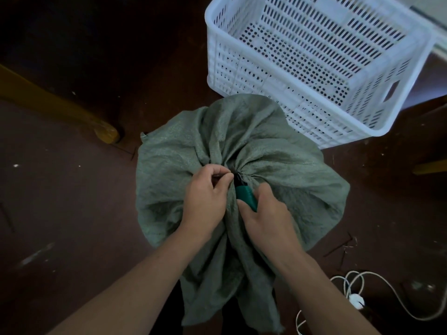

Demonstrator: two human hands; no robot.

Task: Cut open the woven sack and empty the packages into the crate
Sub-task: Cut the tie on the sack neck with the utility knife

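Observation:
A grey-green woven sack point(278, 165) stands on the dark floor, its mouth gathered into a tied neck at the middle. My left hand point(205, 197) pinches the tie at the neck between thumb and fingers. My right hand point(263, 218) grips a cutter with a teal handle point(245, 195), its dark tip at the tied neck. The loose top of the sack hangs down towards me. No packages show; the sack hides them. A white perforated plastic crate point(387, 68) stands behind the sack to the right, with nothing in it.
A yellow wooden furniture leg point(106, 131) lies at the left. A white cable with a plug point(355, 301) curls on the floor at the lower right. Another wooden edge point(430, 166) shows at the far right. The floor is dark brown with bits of debris.

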